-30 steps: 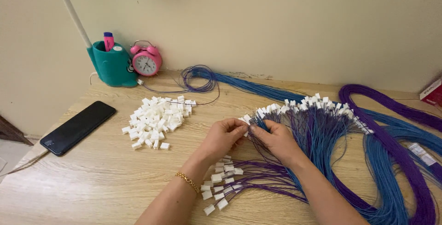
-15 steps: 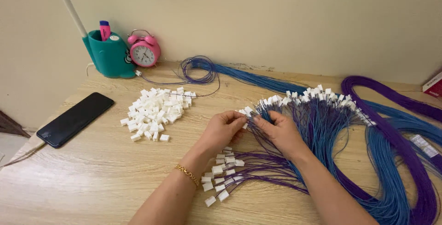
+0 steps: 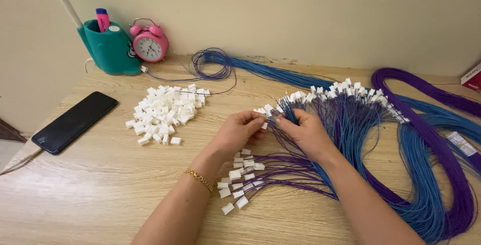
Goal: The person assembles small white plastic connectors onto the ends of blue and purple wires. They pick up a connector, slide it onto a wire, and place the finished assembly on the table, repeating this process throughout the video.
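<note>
My left hand (image 3: pixel 239 130) and my right hand (image 3: pixel 305 133) meet at the middle of the wooden table (image 3: pixel 100 190), fingertips pinching a small white connector (image 3: pixel 264 123) on a blue and purple wire pair. A fan of blue and purple wires with white connectors (image 3: pixel 340 99) spreads just beyond my right hand. Below my hands lies a smaller bunch of purple wires ending in white connectors (image 3: pixel 239 182). A pile of loose white connectors (image 3: pixel 168 109) sits to the left of my left hand.
A black phone (image 3: pixel 75 121) lies at the table's left edge. A teal lamp base holding a pink marker (image 3: pixel 107 44) and a pink alarm clock (image 3: pixel 149 43) stand at the back left by the wall. Long blue and purple wire loops (image 3: pixel 431 175) cover the right side.
The view has shifted slightly. My hands stay together at the wire ends, fingers working on one connector; nothing else on the table has moved.
</note>
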